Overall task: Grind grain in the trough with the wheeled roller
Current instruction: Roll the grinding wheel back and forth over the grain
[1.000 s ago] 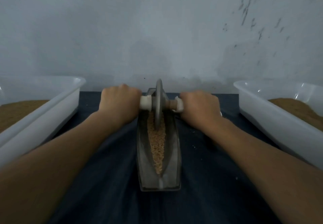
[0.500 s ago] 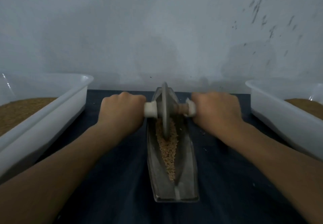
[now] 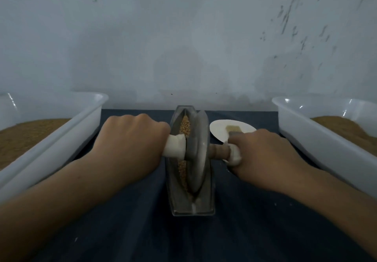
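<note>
Roller (image 3: 196, 151): likely heavy, rigid; hold both sides.
Left hand (image 3: 130, 145): fingers curled round 9 o'clock handle (image 3: 175, 146).
Right hand (image 3: 263, 155): fingers curled round 3 o'clock handle (image 3: 234, 155).

Hands: two, a left hand (image 3: 130, 145) and a right hand (image 3: 265, 159). Rollers: one roller (image 3: 197, 155), one of its two ends in each hand. Troughs: one trough (image 3: 191, 206), lying between the hands. One strip of grain (image 3: 184, 125) in it; kernels too small to count. Tubs: two, a left tub (image 3: 61, 139) outside the left hand and a right tub (image 3: 326, 145) outside the right hand, each with one bed of brown material. Plates: one plate (image 3: 220, 129), just beyond the right hand. Brushes: one brush (image 3: 233, 130), on that plate. Cloths: one dark cloth (image 3: 142, 231), under both hands.
</note>
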The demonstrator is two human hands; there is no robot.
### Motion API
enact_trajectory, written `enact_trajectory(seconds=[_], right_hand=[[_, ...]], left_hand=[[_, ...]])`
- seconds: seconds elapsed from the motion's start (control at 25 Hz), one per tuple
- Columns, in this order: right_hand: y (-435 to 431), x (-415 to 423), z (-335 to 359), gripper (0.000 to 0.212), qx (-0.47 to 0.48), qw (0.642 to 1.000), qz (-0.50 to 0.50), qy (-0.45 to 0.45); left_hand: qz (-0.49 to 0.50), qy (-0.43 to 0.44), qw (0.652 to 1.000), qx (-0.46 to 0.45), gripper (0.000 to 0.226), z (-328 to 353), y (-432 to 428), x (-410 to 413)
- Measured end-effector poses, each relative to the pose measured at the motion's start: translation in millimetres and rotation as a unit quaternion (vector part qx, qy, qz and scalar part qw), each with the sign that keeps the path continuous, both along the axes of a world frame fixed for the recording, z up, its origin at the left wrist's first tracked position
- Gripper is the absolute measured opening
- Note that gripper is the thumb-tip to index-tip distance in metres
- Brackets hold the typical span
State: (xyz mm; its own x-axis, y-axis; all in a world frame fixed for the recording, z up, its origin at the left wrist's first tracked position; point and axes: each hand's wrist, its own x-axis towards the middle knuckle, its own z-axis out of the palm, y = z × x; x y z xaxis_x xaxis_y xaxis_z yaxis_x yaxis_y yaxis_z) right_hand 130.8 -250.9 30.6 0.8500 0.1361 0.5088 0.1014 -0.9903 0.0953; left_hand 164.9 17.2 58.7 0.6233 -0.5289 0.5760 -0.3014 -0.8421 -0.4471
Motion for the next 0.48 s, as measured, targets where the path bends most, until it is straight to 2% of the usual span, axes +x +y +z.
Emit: enact_trajectory(seconds=[0.08, 0.2, 0.32, 0.48], right_hand=[[4, 17, 1, 0.025, -0.037, 0.998, -0.019, -0.056], [11, 81, -4, 0.024, -0.039, 0.999, -0.032, -0.009], [17, 125, 9, 0.015, -0.044, 0.998, -0.049, -0.009], [19, 82, 4, 0.013, -0.036, 0.999, -0.032, 0.003]], left_hand=[[0.050, 0.027, 0.998, 0.004, 0.036, -9, -4, 18], [0.088, 0.037, 0.995, -0.037, 0.005, -23, -19, 76], [0.103, 0.091, 0.987, -0.080, 0.016, -15, -27, 109], [0.093, 0.095, 0.989, -0.068, 0.009, -15, -22, 68]])
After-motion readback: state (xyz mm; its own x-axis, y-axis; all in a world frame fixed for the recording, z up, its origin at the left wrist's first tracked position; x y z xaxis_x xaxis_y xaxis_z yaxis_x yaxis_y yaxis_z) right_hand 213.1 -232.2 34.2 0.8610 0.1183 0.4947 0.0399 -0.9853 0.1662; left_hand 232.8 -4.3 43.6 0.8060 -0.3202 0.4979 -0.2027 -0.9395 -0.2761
